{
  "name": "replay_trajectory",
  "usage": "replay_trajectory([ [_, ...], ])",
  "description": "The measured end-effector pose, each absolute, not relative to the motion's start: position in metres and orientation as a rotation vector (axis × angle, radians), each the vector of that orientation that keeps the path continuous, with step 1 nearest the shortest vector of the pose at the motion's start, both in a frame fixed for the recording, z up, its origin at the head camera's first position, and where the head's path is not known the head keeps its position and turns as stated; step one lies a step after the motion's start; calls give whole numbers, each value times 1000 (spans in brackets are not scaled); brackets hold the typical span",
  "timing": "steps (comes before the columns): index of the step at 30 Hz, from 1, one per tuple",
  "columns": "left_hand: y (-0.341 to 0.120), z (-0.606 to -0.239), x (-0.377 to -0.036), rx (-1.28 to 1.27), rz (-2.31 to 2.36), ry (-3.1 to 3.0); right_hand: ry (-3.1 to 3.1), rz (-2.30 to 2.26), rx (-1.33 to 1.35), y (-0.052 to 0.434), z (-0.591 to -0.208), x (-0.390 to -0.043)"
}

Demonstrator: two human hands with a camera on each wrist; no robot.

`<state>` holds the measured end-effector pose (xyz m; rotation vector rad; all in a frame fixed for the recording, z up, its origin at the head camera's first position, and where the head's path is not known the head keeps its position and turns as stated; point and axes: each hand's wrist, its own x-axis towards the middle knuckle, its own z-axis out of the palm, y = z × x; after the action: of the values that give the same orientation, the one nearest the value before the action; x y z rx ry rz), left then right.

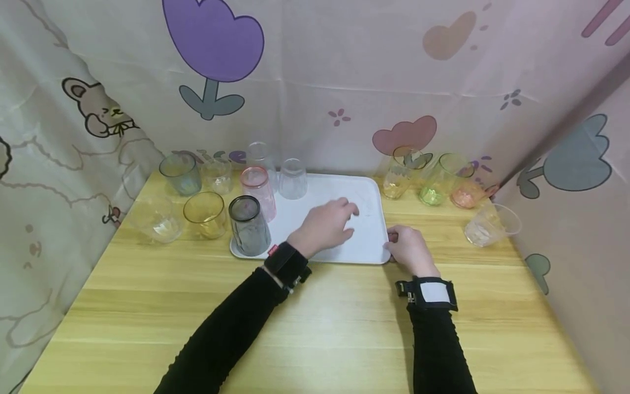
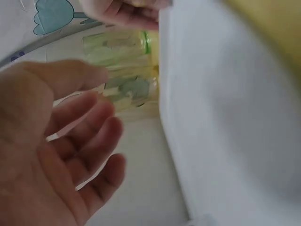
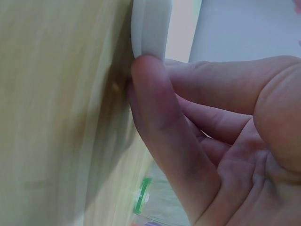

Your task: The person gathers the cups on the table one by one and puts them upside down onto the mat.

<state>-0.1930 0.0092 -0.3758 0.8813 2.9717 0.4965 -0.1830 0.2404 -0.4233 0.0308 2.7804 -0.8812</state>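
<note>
The white tray (image 1: pixel 366 241) lies flat on the wooden counter (image 1: pixel 315 323), toward its back, with its long side across your view. Your right hand (image 1: pixel 410 250) is at the tray's near right corner: the right wrist view shows the thumb pressed against the rounded rim (image 3: pixel 149 28) and the other fingers (image 3: pixel 225 84) curled beside it, so this grip is closed on the tray's edge. Your left hand (image 1: pixel 325 225) hovers over the bare middle of the tray with its fingers (image 2: pixel 89 117) loosely spread and relaxed; it holds nothing, and you cannot tell from these views whether the fingertips touch the surface.

On the tray's left part stand four inverted cups: a dark grey cup (image 1: pixel 249 225) at the near left corner, a pink cup (image 1: pixel 258 191) just behind it, a clear cup (image 1: pixel 292 178) farther back, and another clear cup (image 1: pixel 260 156) at the back left edge.

Off the tray to the left, on the counter, are a yellow cup (image 1: pixel 204 214), a clear cup (image 1: pixel 157 220), a blue-grey cup (image 1: pixel 181 173) and a small clear cup (image 1: pixel 217 175), all upright. To the right of the tray, several cups lie tilted on their sides: a pale yellow one (image 1: pixel 401 175), a green one (image 1: pixel 440 183), an orange-pink one (image 1: pixel 467 194) and a clear one (image 1: pixel 492 224) nearest the right wall. A cloth printed with flowers and a rabbit (image 1: pixel 98 112) hangs around the counter.
</note>
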Motion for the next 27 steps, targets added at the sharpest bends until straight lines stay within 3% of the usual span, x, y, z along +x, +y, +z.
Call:
replay_trajectory([
  [13,5,-429,-157,835,613,2779,2800,-873,28,238,-424,-180],
  [27,7,-438,-154,757,701,2764,2766,-876,35,241,-422,-186],
])
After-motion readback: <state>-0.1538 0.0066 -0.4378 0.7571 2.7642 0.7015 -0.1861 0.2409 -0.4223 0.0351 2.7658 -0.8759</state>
